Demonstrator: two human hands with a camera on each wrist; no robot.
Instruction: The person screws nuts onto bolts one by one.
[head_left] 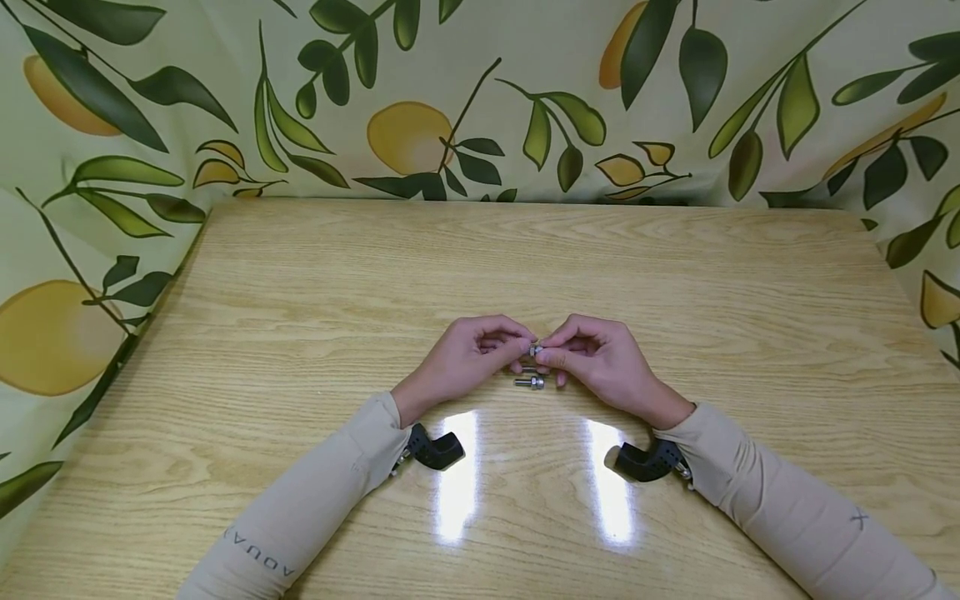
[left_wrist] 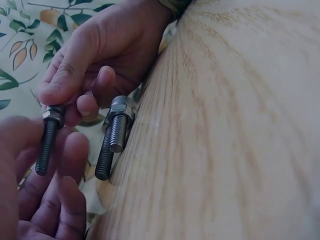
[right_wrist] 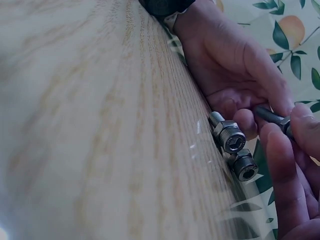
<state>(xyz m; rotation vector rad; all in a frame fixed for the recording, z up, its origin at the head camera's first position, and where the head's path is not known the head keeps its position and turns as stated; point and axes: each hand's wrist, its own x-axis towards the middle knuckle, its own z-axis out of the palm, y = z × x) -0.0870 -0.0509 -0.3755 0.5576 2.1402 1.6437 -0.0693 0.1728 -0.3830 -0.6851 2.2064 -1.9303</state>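
A socket-head bolt with a hex nut threaded up close to its head is held between the two hands, just above the table. My right hand pinches it at the head end with thumb and forefinger. At the shank side, my left hand has its thumb and forefinger closed about the bolt; its exact contact is partly hidden. Beneath the hands, two more bolts lie side by side on the table: a nearer bolt and a farther bolt, each carrying a nut near its head.
The wood-grain table stretches around both hands. A leaf-and-fruit patterned cloth hangs behind it and along the left side. Black wrist straps sit at both cuffs, and light glares off the tabletop between the forearms.
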